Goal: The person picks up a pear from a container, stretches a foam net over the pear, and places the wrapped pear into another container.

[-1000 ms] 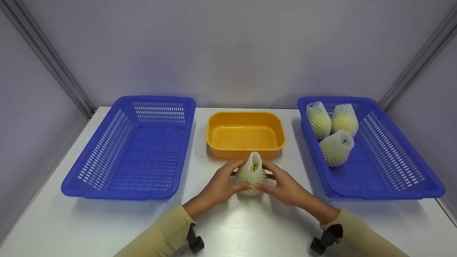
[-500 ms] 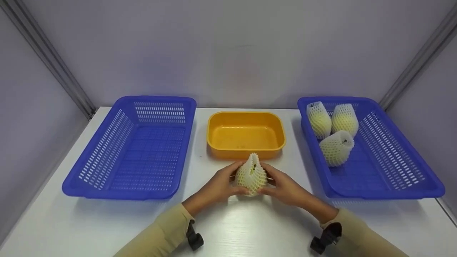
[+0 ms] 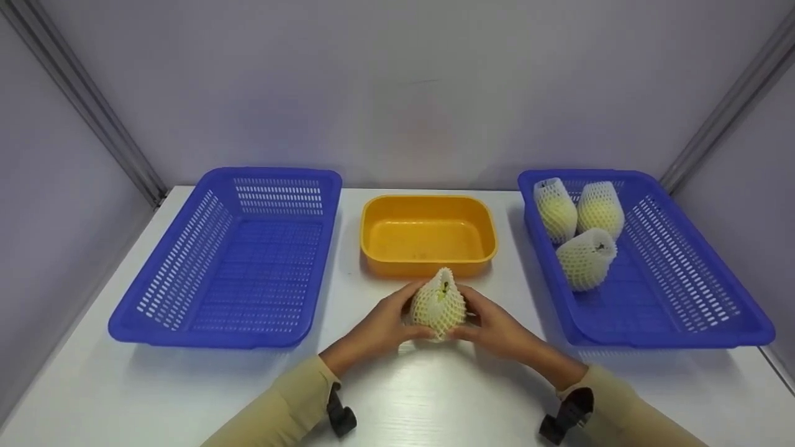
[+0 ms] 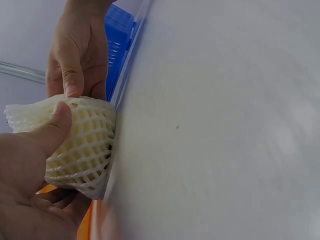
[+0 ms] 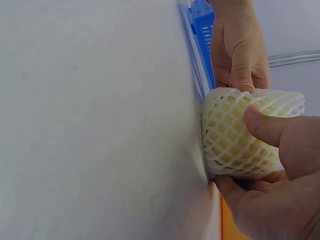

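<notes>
A pale yellow pear [image 3: 438, 310] in a white foam net sleeve stands on the white table, its stem showing through the sleeve's gathered top. My left hand [image 3: 384, 323] grips its left side, thumb in front and fingers round the back. From the other side my right hand [image 3: 495, 323] holds it the same way. In the left wrist view the foam net [image 4: 82, 145] lies between both thumbs and fingers, its base against the table. The right wrist view shows the pear [image 5: 240, 135] clasped likewise. The fingertips behind the fruit are mostly hidden in the head view.
Just behind the pear is a yellow plastic tub [image 3: 428, 267] with nothing in it. A blue perforated basket [image 3: 214, 338] stands bare at the left. At the right, another blue basket [image 3: 667, 338] holds 3 net-wrapped pears [image 3: 585, 261]. A grey wall [image 3: 397, 93] closes off the back.
Both thumbs have moved slightly apart on the pear's front, showing more of the net. The pear has turned or tilted a little between the hands. The baskets and tub stay put.
</notes>
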Action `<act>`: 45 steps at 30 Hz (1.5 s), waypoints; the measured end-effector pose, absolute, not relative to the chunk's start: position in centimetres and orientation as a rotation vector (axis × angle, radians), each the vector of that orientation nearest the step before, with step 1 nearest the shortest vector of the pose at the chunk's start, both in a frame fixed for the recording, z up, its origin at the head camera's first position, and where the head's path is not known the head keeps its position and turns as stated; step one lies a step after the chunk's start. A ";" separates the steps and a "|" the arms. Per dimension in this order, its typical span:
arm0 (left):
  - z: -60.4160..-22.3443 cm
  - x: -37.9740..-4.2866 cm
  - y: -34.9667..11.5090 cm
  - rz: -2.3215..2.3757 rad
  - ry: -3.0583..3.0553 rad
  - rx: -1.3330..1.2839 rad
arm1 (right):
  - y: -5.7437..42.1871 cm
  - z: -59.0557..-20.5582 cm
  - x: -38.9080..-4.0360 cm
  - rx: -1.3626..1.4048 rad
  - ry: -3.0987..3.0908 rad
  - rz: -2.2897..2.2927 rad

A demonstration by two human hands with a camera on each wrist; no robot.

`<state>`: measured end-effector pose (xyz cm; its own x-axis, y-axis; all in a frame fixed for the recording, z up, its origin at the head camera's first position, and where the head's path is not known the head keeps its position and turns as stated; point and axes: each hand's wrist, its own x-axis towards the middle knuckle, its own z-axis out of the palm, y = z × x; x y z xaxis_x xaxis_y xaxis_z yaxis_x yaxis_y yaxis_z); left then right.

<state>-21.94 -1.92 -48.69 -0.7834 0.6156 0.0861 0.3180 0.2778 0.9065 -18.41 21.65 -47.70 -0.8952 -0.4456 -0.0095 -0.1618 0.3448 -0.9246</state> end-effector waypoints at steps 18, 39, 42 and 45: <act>-45.4 -20.9 -1.3 1.946 2.007 0.677 | 20.0 -44.2 -17.0 -0.302 2.316 -1.951; -44.7 -19.5 -1.0 2.081 1.866 0.646 | 19.3 -44.3 -15.7 -0.156 2.221 -2.188; -44.7 -19.4 -1.1 2.061 1.875 0.670 | 19.5 -44.3 -15.7 -0.125 2.236 -2.199; -44.8 -19.3 -1.3 2.056 1.881 0.695 | 19.8 -44.5 -15.8 -0.089 2.236 -2.227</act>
